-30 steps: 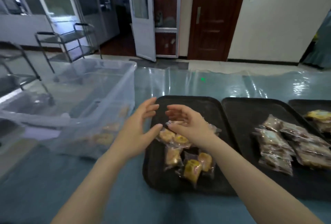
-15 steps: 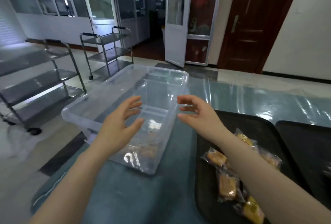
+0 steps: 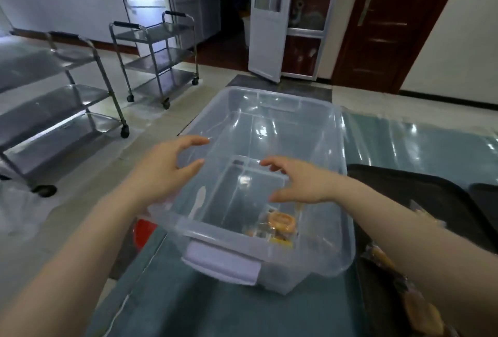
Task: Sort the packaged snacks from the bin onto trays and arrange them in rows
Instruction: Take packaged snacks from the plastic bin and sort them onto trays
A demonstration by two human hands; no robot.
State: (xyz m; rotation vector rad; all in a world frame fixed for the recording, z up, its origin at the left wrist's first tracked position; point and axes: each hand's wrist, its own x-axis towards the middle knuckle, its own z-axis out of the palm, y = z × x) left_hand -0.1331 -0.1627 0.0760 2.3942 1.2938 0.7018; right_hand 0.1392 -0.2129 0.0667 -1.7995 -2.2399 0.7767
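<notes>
Both hands are hovering over the clear plastic bin [image 3: 272, 131], which is sitting on the blue-green counter [image 3: 204, 307]. The left hand [image 3: 164, 172] is hanging above the bin's left rim, its grip wide, fingers spread and slightly bent, holding nothing. The right hand [image 3: 301, 183] is reaching over the middle of the bin, its grip also wide and holding nothing, fingers pointing left.

A few packaged snacks [image 3: 280, 224] are lying at the bottom of the bin, in the near right corner, just below the right hand; the one I can make out best is a round orange pastry in a clear wrapper. To the right of the bin a black tray [image 3: 404, 185] is resting on the counter, with more wrapped snacks [image 3: 415, 309] lying along its near edge, partly hidden behind the right forearm.

Two steel carts [image 3: 156, 56] are standing on the floor off to the left.
</notes>
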